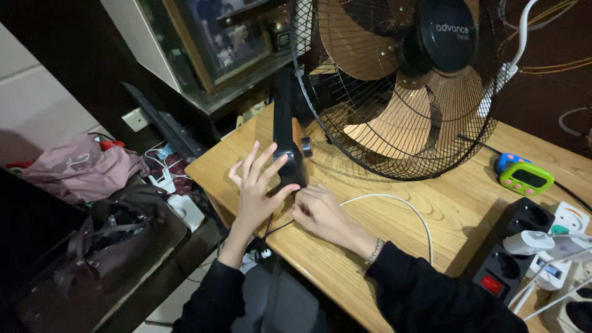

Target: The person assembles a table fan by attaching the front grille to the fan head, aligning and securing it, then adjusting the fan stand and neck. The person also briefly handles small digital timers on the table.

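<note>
My left hand (256, 185) is raised with fingers spread, its thumb and palm against the side of a black upright device (288, 142) standing on the wooden table (431, 209). At the base of that device my right hand (320, 213) has its fingers curled together, pinching something small near where a white cable (394, 200) and a thin dark cord run; what it grips is hidden. I wear black sleeves and a bracelet on the right wrist.
A large black-caged fan (401, 80) with tan blades stands behind the device. A green and blue timer (524, 176), a black power strip (512, 253) and white plugs (567, 228) sit at right. Left of the table: bags (105, 234), pink cloth (80, 166), cables.
</note>
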